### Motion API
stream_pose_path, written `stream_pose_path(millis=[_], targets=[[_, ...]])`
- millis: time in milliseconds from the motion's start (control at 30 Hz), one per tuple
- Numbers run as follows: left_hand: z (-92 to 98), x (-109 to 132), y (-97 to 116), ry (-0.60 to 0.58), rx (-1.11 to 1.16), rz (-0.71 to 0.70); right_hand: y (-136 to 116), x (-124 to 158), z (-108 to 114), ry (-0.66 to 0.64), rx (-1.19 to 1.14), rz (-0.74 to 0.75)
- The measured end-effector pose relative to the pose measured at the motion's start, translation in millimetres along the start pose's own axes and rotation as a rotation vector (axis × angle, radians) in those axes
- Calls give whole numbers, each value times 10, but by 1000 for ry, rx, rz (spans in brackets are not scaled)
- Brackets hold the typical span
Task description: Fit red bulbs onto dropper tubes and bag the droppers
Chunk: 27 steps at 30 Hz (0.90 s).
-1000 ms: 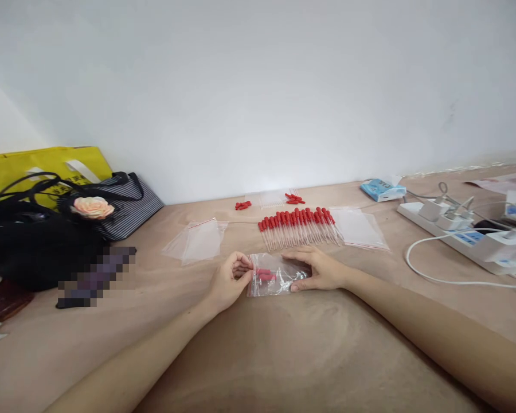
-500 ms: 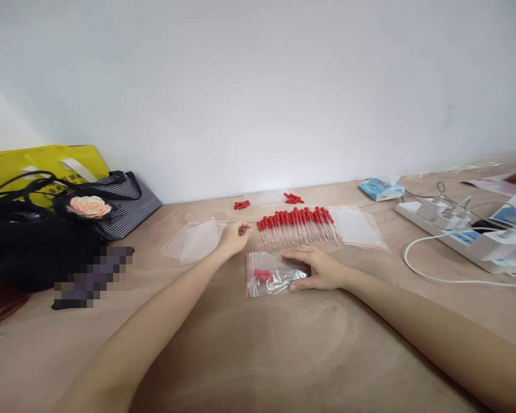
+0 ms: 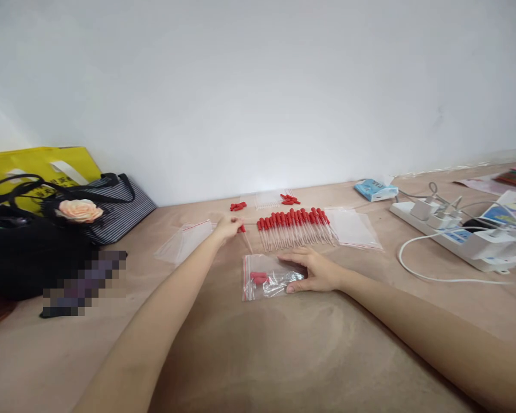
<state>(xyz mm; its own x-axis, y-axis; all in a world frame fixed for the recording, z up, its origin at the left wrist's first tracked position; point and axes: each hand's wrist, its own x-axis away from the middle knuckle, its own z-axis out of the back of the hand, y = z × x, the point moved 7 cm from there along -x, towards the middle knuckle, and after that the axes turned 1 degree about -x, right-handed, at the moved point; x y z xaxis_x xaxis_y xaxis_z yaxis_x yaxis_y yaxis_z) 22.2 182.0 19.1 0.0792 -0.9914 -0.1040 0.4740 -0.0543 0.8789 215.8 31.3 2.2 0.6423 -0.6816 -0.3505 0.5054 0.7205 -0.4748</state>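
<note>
Pinched by its red bulb, a dropper [image 3: 243,229] slants down from my left hand [image 3: 229,228], its clear tube pointing toward the zip-lock bag. My right hand [image 3: 320,271] holds the right end of the clear zip-lock bag [image 3: 273,287], thumb and fingers curved about it. Inside that bag lie red-bulbed droppers [image 3: 258,278]; how many, I cannot tell. Beyond the bag lies a long row of droppers [image 3: 294,226] side by side, red bulbs toward the wall. Flat zip-lock bags [image 3: 188,240] are fanned out left of my left hand.
More flat bags [image 3: 355,229] lie right of the row. Small bunches of red-bulbed droppers [image 3: 238,206] sit near the wall. A tissue pack [image 3: 376,189] and a power strip [image 3: 456,235] with cables are at right. Handbags [image 3: 124,215] stand at left.
My left hand has drawn back leftward from the row's left end, and a dropper now shows in its fingers. My right hand stays on the bag. The view has shifted slightly.
</note>
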Motion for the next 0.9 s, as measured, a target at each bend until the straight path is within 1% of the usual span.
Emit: stream_pose_path(millis=[67,133,167,200,267,333,400,500,600,767,833,900], targets=[[293,124,7,106,97,-37,-1,1,-2,1,0,7],[592,323,-24,234,177,-76,1,2,-7,-1,0,10],[713,442,-54,279,205,-93,3,3,-9,-1,0,9],[799,562,-93,296,226,-102,6,4,-10,-1,-1,6],[896,785,-177,290,306,-123,13,8,-11,1,-3,-5],[922,954,-264,285,377,-114,15,13,-9,3,-2,-14],[902,1052,-325,293,441,-88,14,16,-9,2,1,-19],[813,1100,-340,289,509,-64,14,16,-11,-3,4,-19],[696,1134,-328,256,539,-41,16,14,-14,-6,4,-13],[524,1234,-339,140,460,11,20,15,-14,0,3,-18],[548,1250,-348,154,432,5,16,15,-10,4,-2,-17],[638,1248,-369,211,421,-2,7,15,-4,10,-7,-8]])
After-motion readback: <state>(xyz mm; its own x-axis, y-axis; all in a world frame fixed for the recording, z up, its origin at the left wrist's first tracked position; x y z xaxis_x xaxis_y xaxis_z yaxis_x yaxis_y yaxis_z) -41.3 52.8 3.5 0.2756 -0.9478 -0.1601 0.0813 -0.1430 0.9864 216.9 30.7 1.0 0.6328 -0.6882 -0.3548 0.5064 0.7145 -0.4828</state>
